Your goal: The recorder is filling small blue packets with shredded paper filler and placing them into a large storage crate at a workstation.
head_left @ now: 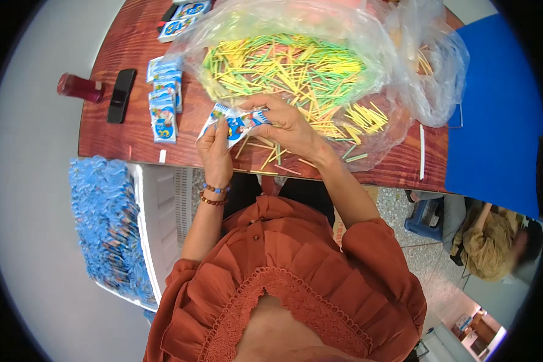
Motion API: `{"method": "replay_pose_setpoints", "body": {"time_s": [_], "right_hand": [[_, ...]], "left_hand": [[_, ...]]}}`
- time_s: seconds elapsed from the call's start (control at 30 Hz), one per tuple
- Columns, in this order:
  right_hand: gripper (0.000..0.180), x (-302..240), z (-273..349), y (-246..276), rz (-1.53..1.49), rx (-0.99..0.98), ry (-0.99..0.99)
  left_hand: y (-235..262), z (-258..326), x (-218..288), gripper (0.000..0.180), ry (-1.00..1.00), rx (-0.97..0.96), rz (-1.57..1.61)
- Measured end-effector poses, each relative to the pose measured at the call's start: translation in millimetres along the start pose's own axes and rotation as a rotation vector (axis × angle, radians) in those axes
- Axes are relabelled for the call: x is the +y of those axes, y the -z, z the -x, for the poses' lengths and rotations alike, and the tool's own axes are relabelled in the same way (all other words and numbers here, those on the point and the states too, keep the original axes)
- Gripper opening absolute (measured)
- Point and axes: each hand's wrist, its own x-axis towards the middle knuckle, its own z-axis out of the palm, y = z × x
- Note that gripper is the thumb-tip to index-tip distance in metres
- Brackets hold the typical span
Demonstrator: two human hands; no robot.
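Both hands hold a small blue-and-white printed packet above the table's near edge. My left hand pinches its left side, thumb on the front. At the packet's right end, the fingers of my right hand are closed on it; whether they also hold a stick is hidden. Just beyond my hands, thin yellow, green and pink sticks lie heaped in an opened clear plastic bag. Several loose sticks are scattered beneath my right hand.
Left of my hands lies a row of similar packets, beside a black phone and a red bottle. A white box heaped with blue packets stands below the table's left edge. Another person sits at right.
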Motion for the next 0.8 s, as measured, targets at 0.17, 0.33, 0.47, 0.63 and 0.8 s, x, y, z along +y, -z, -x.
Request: {"method": "replay_pose_setpoints", "body": {"time_s": [0.17, 0.33, 0.47, 0.63, 0.8], "right_hand": [[0.016, 2, 8, 50, -0.249, 0.037, -0.303], [0.016, 56, 14, 167, 1.085, 0.130, -0.311], [0.012, 65, 13, 192, 1.316, -0.065, -0.275], [0.007, 76, 16, 193, 1.356, -0.039, -0.123], [0.015, 78, 18, 201, 1.212, -0.048, -0.144]], "left_hand": [[12, -8, -24, 0.028, 0.005, -0.027, 0.078], [16, -5, -16, 0.025, 0.033, 0.014, 0.119], [19, -7, -21, 0.024, 0.021, 0.001, 0.143], [20, -8, -19, 0.022, 0.035, -0.001, 0.141], [23, -9, -20, 0.022, 0.045, 0.001, 0.162]]}}
